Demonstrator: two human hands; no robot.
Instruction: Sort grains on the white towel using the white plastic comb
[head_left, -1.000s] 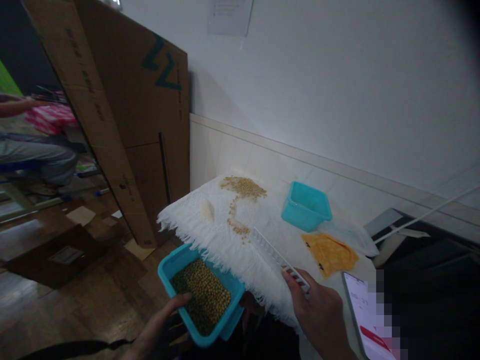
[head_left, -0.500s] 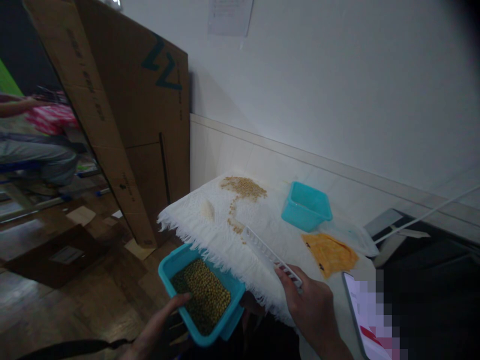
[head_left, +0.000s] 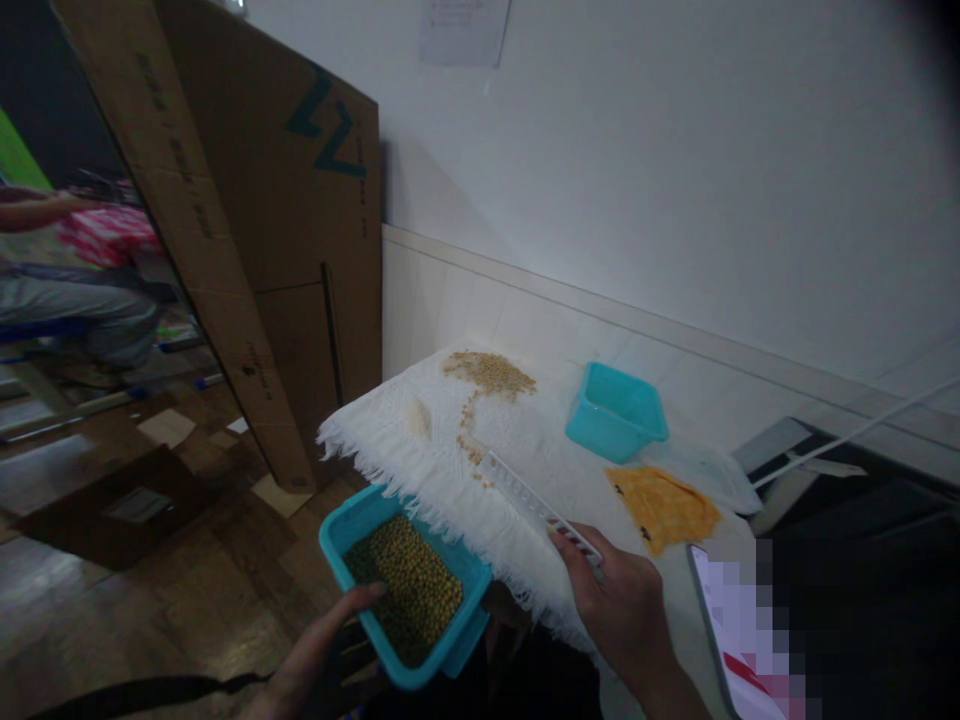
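My left hand (head_left: 330,625) grips a teal plastic container (head_left: 332,548), its thumb over the rim. Yellow soybeans (head_left: 421,572) and small dark green beans (head_left: 358,562) fill it in part, below the table's front edge. In my right hand (head_left: 622,600) is a long, narrow white plastic strip with slots (head_left: 525,493), its far end on the white fringed cloth (head_left: 390,440). Loose beans (head_left: 480,484) lie by that end, and a thin trail leads back to a spread of tan beans (head_left: 491,374). To their left is a small pale heap (head_left: 417,418).
A second teal container (head_left: 592,425) stands near the wall, beside a clear lid (head_left: 712,475) and an orange cloth (head_left: 664,505). A phone (head_left: 712,630) lies at the right. A tall cardboard box (head_left: 300,230) stands at the left, with a seated person (head_left: 82,300) beyond it.
The strip's far end has moved slightly left, and a few beans beside it have shifted. My left hand and the container keep nearly the same place.
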